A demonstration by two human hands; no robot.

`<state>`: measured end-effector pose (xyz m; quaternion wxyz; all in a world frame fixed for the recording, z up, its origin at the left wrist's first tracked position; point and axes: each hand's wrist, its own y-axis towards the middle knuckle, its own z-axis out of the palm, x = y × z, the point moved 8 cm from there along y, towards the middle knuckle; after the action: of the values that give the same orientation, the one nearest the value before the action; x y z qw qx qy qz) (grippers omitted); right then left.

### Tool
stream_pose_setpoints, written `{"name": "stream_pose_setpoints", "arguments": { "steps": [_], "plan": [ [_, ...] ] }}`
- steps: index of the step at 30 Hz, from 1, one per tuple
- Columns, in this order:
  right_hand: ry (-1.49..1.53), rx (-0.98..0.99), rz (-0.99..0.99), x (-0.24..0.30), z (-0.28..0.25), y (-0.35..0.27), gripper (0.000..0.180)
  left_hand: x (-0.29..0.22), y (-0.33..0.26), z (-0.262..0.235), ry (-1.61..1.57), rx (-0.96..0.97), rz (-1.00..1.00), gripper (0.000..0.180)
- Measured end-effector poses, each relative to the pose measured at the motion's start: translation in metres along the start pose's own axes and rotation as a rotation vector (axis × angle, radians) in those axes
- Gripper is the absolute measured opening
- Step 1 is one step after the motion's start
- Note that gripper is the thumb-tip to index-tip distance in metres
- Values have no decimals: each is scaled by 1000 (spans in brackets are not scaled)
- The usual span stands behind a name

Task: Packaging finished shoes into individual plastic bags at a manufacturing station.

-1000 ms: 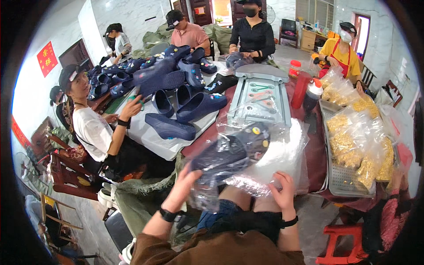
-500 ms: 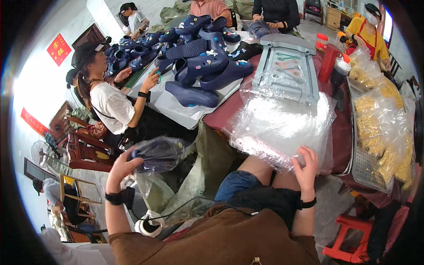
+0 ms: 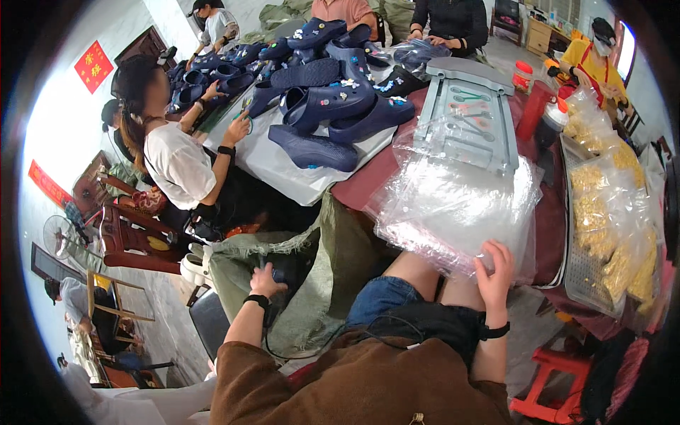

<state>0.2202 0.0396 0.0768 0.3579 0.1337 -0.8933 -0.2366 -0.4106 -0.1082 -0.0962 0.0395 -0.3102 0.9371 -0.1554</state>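
Observation:
My left hand [image 3: 268,282] is low inside the mouth of a green woven sack [image 3: 327,262], its visible fingers apart. Beside its fingers shows a dark, partly hidden shape [image 3: 287,272], which I cannot clearly make out. At the near edge of a stack of clear plastic bags [image 3: 453,205], my right hand [image 3: 495,275] rests with thumb and fingers apart, touching the film. The stack overlaps the near end of a grey plastic board [image 3: 467,106]. Farther left, navy clogs with small charms [image 3: 329,106] lie heaped on white sheeting [image 3: 283,166].
Bags of yellow pieces [image 3: 595,205] fill a perforated tray [image 3: 584,248] at right. A red bottle [image 3: 535,113] and a dark bottle [image 3: 550,126] stand near the board. A red stool [image 3: 552,379] is lower right. A co-worker in white [image 3: 177,159] sits left, holding scissors; others work beyond.
My left hand has moved down and right into the sack; the bagged navy clogs it held are no longer in plain view. My right hand stays at the bags' edge.

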Motion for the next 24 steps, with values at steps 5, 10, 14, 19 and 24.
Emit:
{"name": "stream_pose_setpoints", "arguments": {
  "steps": [5,10,14,19,24],
  "plan": [
    [1,-4,-50,5,12,3,37,18,-24,93,-182,869,27,82],
    [-18,-42,-35,5,8,2,37,-61,0,-33,-309,164,303,71],
    [-16,-40,-32,6,8,2,38,-124,2,-109,-483,-46,435,73],
    [-10,-42,-31,3,7,0,39,-153,43,-176,-666,-454,351,93],
    [-19,-44,-36,2,8,-2,38,-176,93,-231,-656,-762,266,110]
  ]
}}
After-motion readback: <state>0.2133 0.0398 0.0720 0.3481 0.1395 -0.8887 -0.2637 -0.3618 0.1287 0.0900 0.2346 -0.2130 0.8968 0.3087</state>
